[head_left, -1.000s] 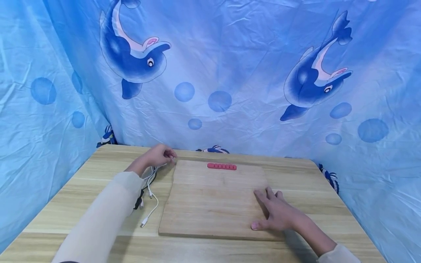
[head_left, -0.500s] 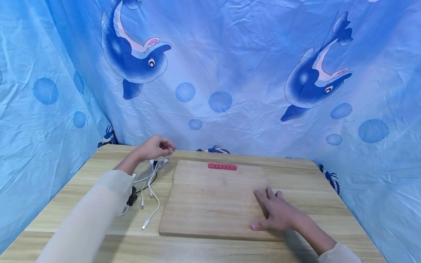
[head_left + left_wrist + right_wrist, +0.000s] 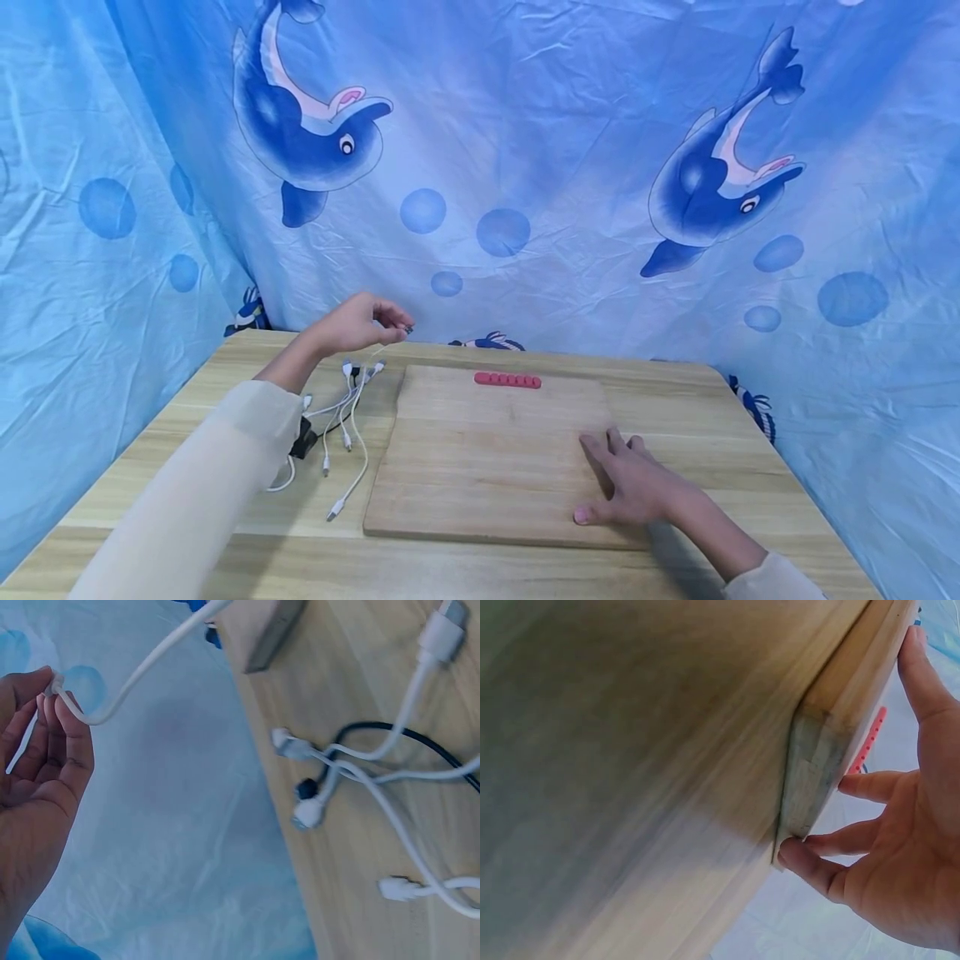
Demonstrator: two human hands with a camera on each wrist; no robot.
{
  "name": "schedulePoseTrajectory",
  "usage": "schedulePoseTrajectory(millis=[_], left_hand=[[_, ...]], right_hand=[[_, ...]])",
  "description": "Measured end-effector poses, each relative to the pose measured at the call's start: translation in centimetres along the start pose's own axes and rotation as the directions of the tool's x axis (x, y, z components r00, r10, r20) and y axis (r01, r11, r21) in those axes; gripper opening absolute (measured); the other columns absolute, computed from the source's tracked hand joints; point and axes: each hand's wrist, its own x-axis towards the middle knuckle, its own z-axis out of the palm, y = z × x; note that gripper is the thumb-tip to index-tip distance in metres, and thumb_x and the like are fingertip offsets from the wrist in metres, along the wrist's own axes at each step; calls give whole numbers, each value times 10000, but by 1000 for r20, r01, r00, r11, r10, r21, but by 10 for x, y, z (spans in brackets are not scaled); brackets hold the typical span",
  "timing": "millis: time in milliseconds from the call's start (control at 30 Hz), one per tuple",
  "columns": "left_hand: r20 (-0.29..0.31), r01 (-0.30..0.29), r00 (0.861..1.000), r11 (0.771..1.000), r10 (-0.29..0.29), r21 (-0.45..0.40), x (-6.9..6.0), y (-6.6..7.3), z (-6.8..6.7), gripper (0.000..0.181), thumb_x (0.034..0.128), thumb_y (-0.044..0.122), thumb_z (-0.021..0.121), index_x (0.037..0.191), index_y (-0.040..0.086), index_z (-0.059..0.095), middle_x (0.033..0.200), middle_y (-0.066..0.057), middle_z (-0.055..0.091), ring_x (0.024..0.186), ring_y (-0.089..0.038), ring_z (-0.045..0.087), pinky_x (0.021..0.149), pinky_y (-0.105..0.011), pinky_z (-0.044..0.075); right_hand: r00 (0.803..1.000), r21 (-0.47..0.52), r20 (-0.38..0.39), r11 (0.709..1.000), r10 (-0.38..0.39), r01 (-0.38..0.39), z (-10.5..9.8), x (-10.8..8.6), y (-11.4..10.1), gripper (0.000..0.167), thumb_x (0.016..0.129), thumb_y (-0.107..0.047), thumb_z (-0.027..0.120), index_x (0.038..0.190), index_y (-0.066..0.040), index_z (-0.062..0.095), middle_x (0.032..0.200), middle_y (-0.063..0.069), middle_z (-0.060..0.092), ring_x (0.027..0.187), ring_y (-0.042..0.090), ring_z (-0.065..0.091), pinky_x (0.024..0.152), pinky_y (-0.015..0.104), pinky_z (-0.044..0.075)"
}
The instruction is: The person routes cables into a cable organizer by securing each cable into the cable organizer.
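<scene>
One end of a white cable [image 3: 150,664] is pinched between the thumb and fingertips of the left hand [image 3: 366,323], which is held at 11 o'clock of the board [image 3: 495,467]. A second ago that hand was seen lower, its fingertips beside the board's far-left corner; now it has been raised off to where the backdrop [image 3: 480,150] is seen behind it. A length of the cable is now seen trailing from the fingers toward the other cables [image 3: 342,407], which are spread on the table [image 3: 675,408] at 9 o'clock of the board. More of their plugs and the black piece [image 3: 303,438] are now uncovered, the sleeve [image 3: 202,492] having been shifted left. The plug [image 3: 337,507] at 8 o'clock is moved slightly nearer the board.

The right hand [image 3: 633,487] is kept at 4 o'clock, unmoved; its fingers are spread, nothing being clasped, and the board's edge is touched by the fingertips. The board is left in place, as is the red strip [image 3: 507,380] at its 12 o'clock edge.
</scene>
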Motion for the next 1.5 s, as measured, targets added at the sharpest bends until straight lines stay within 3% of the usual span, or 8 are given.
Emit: schedulePoseTrajectory(millis=[200, 367, 600, 800, 1133, 1333, 1400, 1500], left_hand=[[11, -42, 999, 999, 42, -3, 1, 21, 0, 216, 955, 170, 728, 1150, 79, 756, 1073, -55, 755, 969, -227, 682, 817, -373, 555], [36, -74, 997, 996, 75, -40, 3, 38, 0, 218, 955, 191, 734, 1155, 108, 753, 1065, -22, 754, 968, -228, 687, 831, -393, 566], [66, -93, 993, 990, 100, -105, 7, 61, 6, 267, 952, 237, 749, 1179, 97, 739, 1075, -28, 749, 986, -258, 686, 861, -473, 558], [62, -138, 987, 982, 147, -127, 13, 77, 12, 250, 950, 243, 755, 1168, 121, 745, 1091, -42, 745, 1023, -256, 682, 842, -424, 558], [43, -179, 981, 971, 188, -158, 20, 92, 23, 214, 946, 204, 758, 1144, 126, 745, 1031, -26, 746, 956, -233, 705, 828, -419, 575], [14, -224, 973, 958, 230, -181, 25, 95, 30, 182, 943, 170, 756, 1119, 123, 738, 1026, -39, 745, 905, -227, 709, 838, -481, 577], [2, -239, 970, 952, 244, -191, 27, 96, 32, 180, 942, 159, 756, 1114, 113, 735, 1033, -61, 746, 878, -238, 714, 830, -495, 577], [-22, -249, 968, 945, 250, -210, 30, 98, 35, 177, 936, 149, 762, 1105, 105, 733, 1044, -66, 743, 879, -235, 713, 820, -464, 584]], right_hand=[[1000, -49, -4, 999, 0, 0, -4, 4, -2, 1147, 748, -796, 704, 1588, -94, 364, 1573, 380, 273, 1377, 645, 290, 1059, 714, 332], [995, -60, -50, 995, -81, 78, -8, 11, -8, 1040, 811, -725, 709, 1550, -54, 417, 1525, 340, 393, 1360, 638, 329, 1064, 710, 343], [971, -68, -154, 983, -180, 171, -16, 28, -28, 888, 894, -614, 705, 1522, -36, 457, 1431, 254, 538, 1312, 476, 486, 1074, 621, 402], [950, -49, -228, 977, -213, 208, -18, 41, -52, 763, 942, -519, 702, 1516, -68, 481, 1434, 227, 554, 1331, 425, 509, 1090, 587, 416], [917, 39, -309, 960, -252, 277, -22, 67, -92, 688, 959, -539, 670, 1477, -105, 542, 1401, 97, 623, 1253, 264, 612, 1068, 507, 472], [862, 118, -383, 908, -331, 401, -25, 82, -109, 574, 983, -443, 682, 1477, -181, 552, 1407, -9, 627, 1149, 228, 671, 976, 416, 543], [841, 162, -418, 882, -345, 443, -27, 87, -114, 520, 986, -380, 697, 1447, -167, 584, 1375, -15, 650, 1118, 213, 682, 956, 381, 553], [831, 258, -461, 848, -313, 462, -27, 91, -122, 461, 983, -322, 711, 1372, -86, 637, 1274, 31, 705, 1073, 173, 696, 935, 349, 565]])
